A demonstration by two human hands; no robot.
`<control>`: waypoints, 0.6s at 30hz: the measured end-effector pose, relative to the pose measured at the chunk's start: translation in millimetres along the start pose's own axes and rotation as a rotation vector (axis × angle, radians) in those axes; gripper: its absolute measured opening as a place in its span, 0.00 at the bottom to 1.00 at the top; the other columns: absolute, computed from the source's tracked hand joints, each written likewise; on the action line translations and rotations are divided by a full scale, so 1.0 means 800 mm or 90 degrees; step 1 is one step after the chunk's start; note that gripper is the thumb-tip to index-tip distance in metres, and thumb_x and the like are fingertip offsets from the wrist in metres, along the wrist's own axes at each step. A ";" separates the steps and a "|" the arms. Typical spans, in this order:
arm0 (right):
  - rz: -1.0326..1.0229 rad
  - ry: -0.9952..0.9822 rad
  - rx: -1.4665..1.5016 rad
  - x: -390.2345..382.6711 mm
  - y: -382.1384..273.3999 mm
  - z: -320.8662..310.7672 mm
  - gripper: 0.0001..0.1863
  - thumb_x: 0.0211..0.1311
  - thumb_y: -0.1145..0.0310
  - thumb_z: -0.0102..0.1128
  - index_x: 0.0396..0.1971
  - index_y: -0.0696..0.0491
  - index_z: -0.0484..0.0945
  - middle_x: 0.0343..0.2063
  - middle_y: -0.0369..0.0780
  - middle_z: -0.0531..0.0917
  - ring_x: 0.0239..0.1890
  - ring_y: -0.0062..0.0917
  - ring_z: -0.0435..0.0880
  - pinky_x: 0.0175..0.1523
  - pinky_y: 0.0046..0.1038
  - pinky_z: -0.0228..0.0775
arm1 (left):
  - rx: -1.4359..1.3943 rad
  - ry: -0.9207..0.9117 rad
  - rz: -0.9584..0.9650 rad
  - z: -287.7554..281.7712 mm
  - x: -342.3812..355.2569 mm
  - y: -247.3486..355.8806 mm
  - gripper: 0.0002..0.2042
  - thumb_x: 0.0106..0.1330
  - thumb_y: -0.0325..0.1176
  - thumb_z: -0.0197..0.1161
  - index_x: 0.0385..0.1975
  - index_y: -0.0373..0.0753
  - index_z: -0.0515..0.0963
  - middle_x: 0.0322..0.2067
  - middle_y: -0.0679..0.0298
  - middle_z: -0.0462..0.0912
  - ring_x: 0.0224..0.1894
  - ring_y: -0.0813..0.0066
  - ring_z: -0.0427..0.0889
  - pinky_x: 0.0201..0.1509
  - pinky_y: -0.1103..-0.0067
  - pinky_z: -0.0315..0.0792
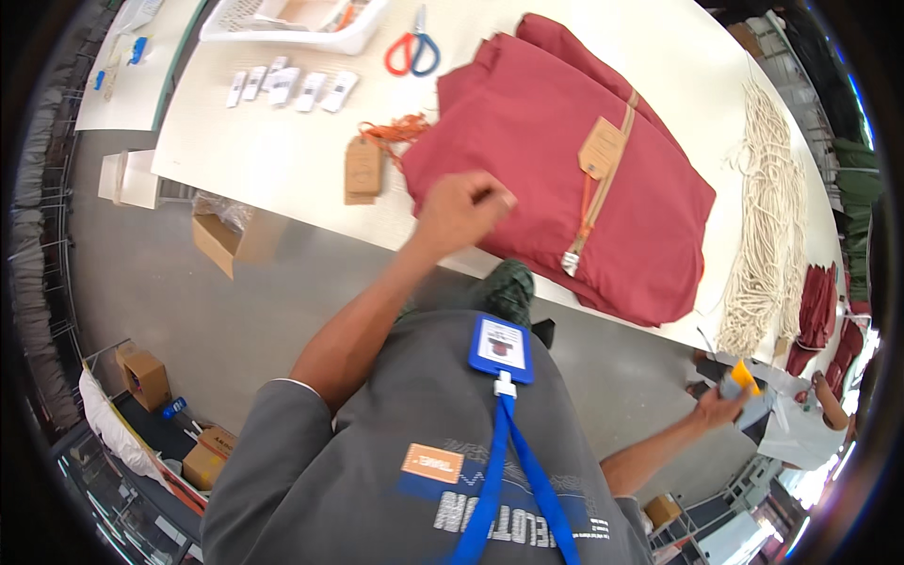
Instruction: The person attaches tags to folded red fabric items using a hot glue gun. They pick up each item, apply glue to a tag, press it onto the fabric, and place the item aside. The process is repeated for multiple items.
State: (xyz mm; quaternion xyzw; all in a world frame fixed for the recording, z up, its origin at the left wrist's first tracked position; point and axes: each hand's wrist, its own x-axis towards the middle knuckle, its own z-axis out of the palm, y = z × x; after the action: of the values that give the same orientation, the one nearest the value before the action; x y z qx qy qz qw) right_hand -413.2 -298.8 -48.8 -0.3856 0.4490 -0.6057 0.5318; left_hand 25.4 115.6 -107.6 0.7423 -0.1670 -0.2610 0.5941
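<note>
My left hand [463, 209] is over the lower left of the folded maroon fabric [513, 118], fingers curled; what they hold, if anything, is hidden. The fabric bears a kraft tag [601, 147] on an orange cord and a tan zipper [607, 188]. A stack of kraft tags [363, 169] with orange cords lies just left of it. My right hand [718, 410] grips a yellow-and-grey handheld tool [737, 379] out at the right, below the table edge. Red-and-blue scissors [410, 55] and small white labels [282, 87] lie on the table [217, 151].
A white basket [290, 36] stands at the back. Bundled cream cords [763, 235] and maroon pieces [817, 311] lie at the right. Cardboard boxes [215, 245] are on the floor. Another person [800, 428] is at the lower right, beyond my right hand.
</note>
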 end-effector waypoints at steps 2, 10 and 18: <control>-0.054 -0.124 -0.045 -0.056 -0.038 0.017 0.33 0.72 0.51 0.60 0.67 0.59 0.68 0.51 0.44 0.82 0.50 0.33 0.82 0.55 0.34 0.78 | -0.139 0.170 0.006 -0.082 0.011 -0.018 0.08 0.68 0.32 0.67 0.37 0.33 0.84 0.25 0.67 0.83 0.25 0.85 0.78 0.28 0.85 0.71; 0.029 -0.368 0.015 -0.235 -0.010 0.092 0.45 0.70 0.40 0.56 0.74 0.60 0.58 0.43 0.40 0.76 0.43 0.28 0.77 0.45 0.31 0.74 | 0.266 0.559 -0.177 -0.330 0.098 -0.153 0.16 0.65 0.38 0.69 0.48 0.37 0.82 0.42 0.58 0.85 0.43 0.65 0.84 0.48 0.71 0.78; 0.134 -0.318 -0.093 -0.360 0.055 0.142 0.40 0.75 0.40 0.44 0.70 0.61 0.65 0.35 0.40 0.76 0.35 0.26 0.75 0.39 0.29 0.71 | 0.417 0.609 -0.204 -0.375 0.112 -0.183 0.20 0.64 0.42 0.69 0.54 0.41 0.79 0.52 0.56 0.78 0.51 0.56 0.82 0.55 0.64 0.77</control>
State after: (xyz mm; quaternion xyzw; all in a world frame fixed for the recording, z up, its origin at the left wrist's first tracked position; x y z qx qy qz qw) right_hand -253.5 -30.2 -54.1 -0.5116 0.3842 -0.3995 0.6566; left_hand 264.3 338.9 -219.0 0.9377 0.1608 0.0807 0.2973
